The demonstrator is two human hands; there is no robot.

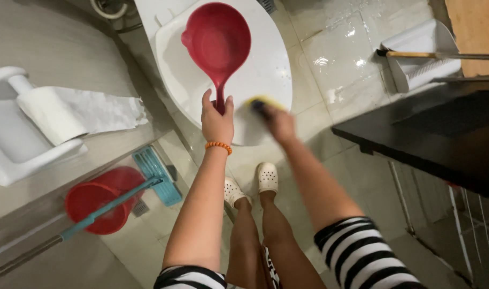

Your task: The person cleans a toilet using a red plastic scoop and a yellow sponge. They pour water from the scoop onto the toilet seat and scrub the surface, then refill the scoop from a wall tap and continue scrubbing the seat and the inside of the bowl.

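Sleeves: striped black-and-white sleeves (362,251) sit nearest my view, both my arms stretching away over the toilet.
Left hand: my left hand (216,122) is closed round the handle of the red dipper (218,40), an orange bead bracelet (218,145) on the wrist.
Dipper: I hold it out above the closed white toilet lid (271,69), bowl at the far end, roughly level; I can't tell whether water is in it.
Right hand: my right hand (279,123) is motion-blurred, curled onto a yellow sponge (263,103) pressed to the near right edge of the lid; I judge it gripping, though the fingers are smeared.
Progress: I'd say scrubbing is under way at the near edge; the lid's far part looks wet and shiny, the near left part I can't judge, and no suds show.
Left to do: by my reading, the rest of the lid and a rinse from the dipper.
Feet: white perforated clogs (267,176) stand on wet tile just below the toilet.
Left side: paper roll on a white holder (49,115), red bucket (97,200) and teal mop (159,174) near the wall.
Right side: black counter (431,134) juts close to my right elbow; a grey dustpan with brush (421,53) lies far right.
In the way: the counter edge crowds my right arm, and the slick floor underfoot looks risky.
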